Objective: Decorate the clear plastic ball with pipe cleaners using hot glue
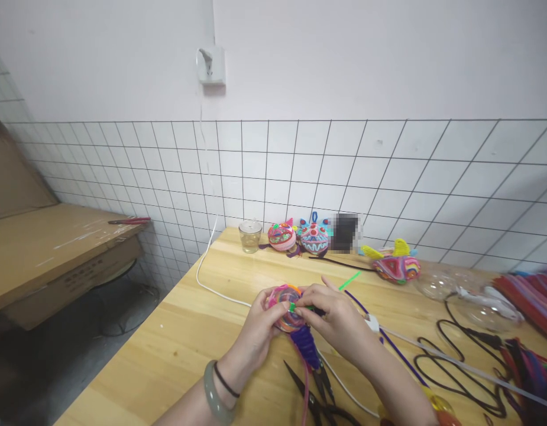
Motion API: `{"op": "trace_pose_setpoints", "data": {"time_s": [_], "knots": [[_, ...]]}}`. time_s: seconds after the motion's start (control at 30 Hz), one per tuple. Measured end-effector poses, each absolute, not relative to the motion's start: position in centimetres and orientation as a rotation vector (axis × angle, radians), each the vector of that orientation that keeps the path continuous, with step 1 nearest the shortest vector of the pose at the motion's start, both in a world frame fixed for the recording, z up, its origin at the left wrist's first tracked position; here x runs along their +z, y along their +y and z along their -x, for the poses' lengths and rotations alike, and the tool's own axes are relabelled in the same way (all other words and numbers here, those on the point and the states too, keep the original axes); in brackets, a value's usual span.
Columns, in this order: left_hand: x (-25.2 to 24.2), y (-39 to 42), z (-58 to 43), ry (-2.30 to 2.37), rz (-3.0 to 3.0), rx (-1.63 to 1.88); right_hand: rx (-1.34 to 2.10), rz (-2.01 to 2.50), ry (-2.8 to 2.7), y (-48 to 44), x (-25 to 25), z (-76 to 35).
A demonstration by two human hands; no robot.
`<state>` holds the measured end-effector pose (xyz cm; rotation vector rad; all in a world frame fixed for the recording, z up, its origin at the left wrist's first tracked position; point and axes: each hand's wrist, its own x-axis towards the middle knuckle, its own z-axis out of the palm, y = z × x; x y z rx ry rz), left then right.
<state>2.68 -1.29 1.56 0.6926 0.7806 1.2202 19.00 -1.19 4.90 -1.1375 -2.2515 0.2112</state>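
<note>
My left hand (266,313) is wrapped round a round, colourful pipe-cleaner ornament (284,296) with pink, orange and blue coils. Its thumb presses beside a small bright green pipe-cleaner piece (291,307) on the front. The fingers of my right hand (329,307) are closed in a pinch on that green piece against the ornament. A purple coiled fin (306,346) hangs from the lower side, with a pink pipe cleaner (306,384) trailing below it. Black scissors (315,405) lie spread on the table just under my hands.
Finished pipe-cleaner ornaments (314,238) and a glass cup (250,236) stand along the wall. Clear plastic balls (437,284), black cable (450,355) and pipe-cleaner bundles (530,296) lie on the right. A white cord (211,290) crosses the wooden table (167,355). Cardboard (78,260) is at left.
</note>
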Motion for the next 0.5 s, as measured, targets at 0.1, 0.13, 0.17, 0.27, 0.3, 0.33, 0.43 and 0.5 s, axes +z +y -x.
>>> {"op": "trace_pose_setpoints", "data": {"time_s": [0.1, 0.13, 0.17, 0.27, 0.3, 0.33, 0.43, 0.5], "knots": [[1.39, -1.28, -2.76, 0.772, -0.699, 1.241, 0.233, 1.167, -2.264, -1.20, 4.97, -19.06], [1.32, -1.27, -2.79, 0.769, -0.701, 1.251, 0.239, 1.171, -2.267, -1.21, 4.98, -19.06], [1.25, -1.27, -2.83, 0.767, -0.703, 1.261, 0.242, 1.175, -2.268, -1.21, 4.98, -19.05], [1.08, -1.29, -2.96, 0.761, -0.709, 1.288, 0.215, 1.191, -2.248, -1.23, 4.86, -18.97], [1.04, -1.31, -3.00, 0.760, -0.708, 1.292, 0.192, 1.192, -2.237, -1.23, 4.81, -18.95], [1.01, -1.34, -3.04, 0.760, -0.705, 1.297, 0.166, 1.191, -2.228, -1.23, 4.75, -18.93], [1.02, -1.39, -3.12, 0.765, -0.700, 1.304, 0.083, 1.168, -2.229, -1.22, 4.67, -18.95], [1.09, -1.40, -3.14, 0.781, -0.705, 1.303, 0.041, 1.147, -2.245, -1.22, 4.76, -19.05]]}}
